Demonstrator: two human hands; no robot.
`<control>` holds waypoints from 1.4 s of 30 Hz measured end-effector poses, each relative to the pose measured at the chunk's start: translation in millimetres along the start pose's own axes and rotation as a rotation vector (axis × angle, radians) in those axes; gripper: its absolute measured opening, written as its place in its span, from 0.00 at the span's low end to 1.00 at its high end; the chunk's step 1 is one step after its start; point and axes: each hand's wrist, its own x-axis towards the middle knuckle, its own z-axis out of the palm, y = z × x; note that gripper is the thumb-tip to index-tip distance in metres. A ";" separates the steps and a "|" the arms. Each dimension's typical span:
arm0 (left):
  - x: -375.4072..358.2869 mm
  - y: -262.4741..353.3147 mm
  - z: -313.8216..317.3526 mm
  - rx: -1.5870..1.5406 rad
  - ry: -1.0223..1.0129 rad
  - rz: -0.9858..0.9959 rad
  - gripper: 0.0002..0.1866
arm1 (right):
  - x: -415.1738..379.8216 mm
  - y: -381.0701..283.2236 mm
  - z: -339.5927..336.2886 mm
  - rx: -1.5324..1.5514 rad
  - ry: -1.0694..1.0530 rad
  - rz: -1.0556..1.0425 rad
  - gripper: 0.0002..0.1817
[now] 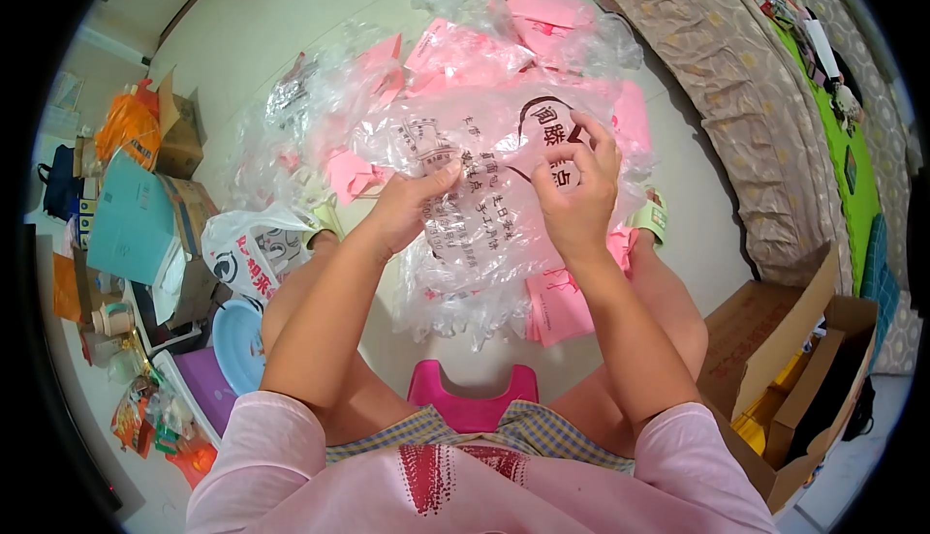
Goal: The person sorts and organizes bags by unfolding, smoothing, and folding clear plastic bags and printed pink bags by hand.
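A clear plastic bag (484, 200) with dark printed characters is stretched out between my two hands. My left hand (417, 205) grips its left part, thumb on top of the film. At the upper right of the bag, my right hand (581, 185) pinches the film between thumb and forefinger, the other fingers curled. Beneath and beyond the bag lies a heap of clear plastic bags (281, 127) mixed with pink printed bags (465, 55). Another pink bag (562, 306) lies below my right wrist.
A pink stool (472, 400) is between my legs. On the left are a white printed bag (254, 248), a light blue basin (237, 345) and cardboard boxes (179, 132). An open carton (823, 379) stands at the right, near a bed with a beige cover (707, 79).
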 end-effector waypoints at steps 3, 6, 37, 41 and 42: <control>1.2 -1.2 5.9 -0.003 0.032 -0.013 0.18 | 2.6 6.0 -10.2 0.023 0.038 0.028 0.05; 9.9 -7.8 9.1 -0.025 0.006 -0.031 0.18 | 3.3 12.3 -22.9 0.029 0.058 0.045 0.04; 21.2 8.2 120.3 0.221 -0.161 0.185 0.21 | 37.9 86.0 -155.6 0.663 -0.060 0.812 0.34; -1.3 26.1 63.3 0.320 0.021 0.305 0.21 | 38.4 55.5 -88.6 0.797 -0.162 0.733 0.21; -3.9 30.6 51.9 0.351 0.090 0.395 0.21 | 37.2 50.5 -72.9 0.707 -0.160 0.705 0.18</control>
